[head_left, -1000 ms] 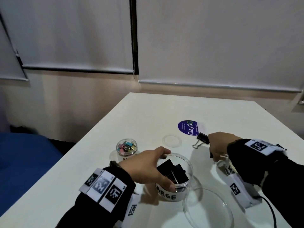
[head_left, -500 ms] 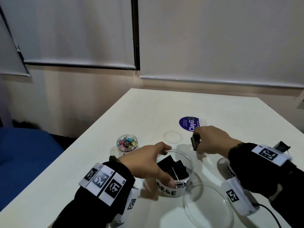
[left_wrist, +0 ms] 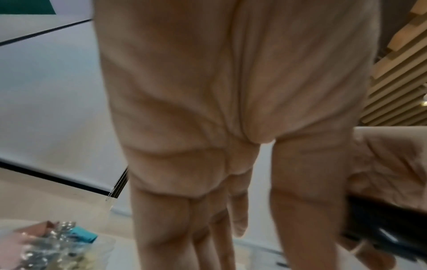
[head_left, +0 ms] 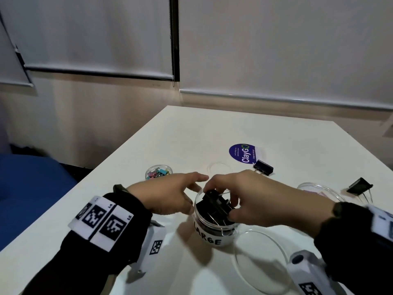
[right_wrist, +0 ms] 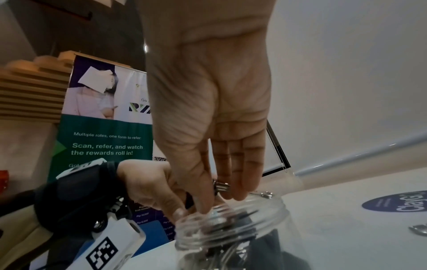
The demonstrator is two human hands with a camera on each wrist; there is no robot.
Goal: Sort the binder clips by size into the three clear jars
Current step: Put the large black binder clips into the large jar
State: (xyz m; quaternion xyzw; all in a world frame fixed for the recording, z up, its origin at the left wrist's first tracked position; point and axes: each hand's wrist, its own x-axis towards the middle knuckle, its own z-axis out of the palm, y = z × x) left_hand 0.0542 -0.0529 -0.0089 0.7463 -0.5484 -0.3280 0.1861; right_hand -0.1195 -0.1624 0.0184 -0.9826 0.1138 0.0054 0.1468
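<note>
The clear jar marked LARGE [head_left: 212,239] stands near the front of the white table [head_left: 212,133], with several black binder clips inside. My right hand [head_left: 221,202] pinches a large black binder clip [head_left: 214,200] right at the jar's mouth. In the right wrist view its fingers [right_wrist: 240,182] reach down to the jar's rim [right_wrist: 231,215], and the clip's wire handles [right_wrist: 221,186] show between them. My left hand [head_left: 194,194] holds the jar's left side, thumb over the far rim. A small jar of coloured clips [head_left: 158,172] sits behind the left hand. A third clear jar [head_left: 319,189] is half hidden behind my right forearm.
Two loose black clips lie on the table, one [head_left: 263,167] by the purple ClayGo sticker [head_left: 244,154], one [head_left: 359,185] at the far right. A large clear lid [head_left: 261,271] lies in front of the jar. A small lid [head_left: 219,167] lies behind it.
My right hand picked a black clip up near the sticker and carried it left and toward me to the LARGE jar's mouth. The left hand stayed at the jar.
</note>
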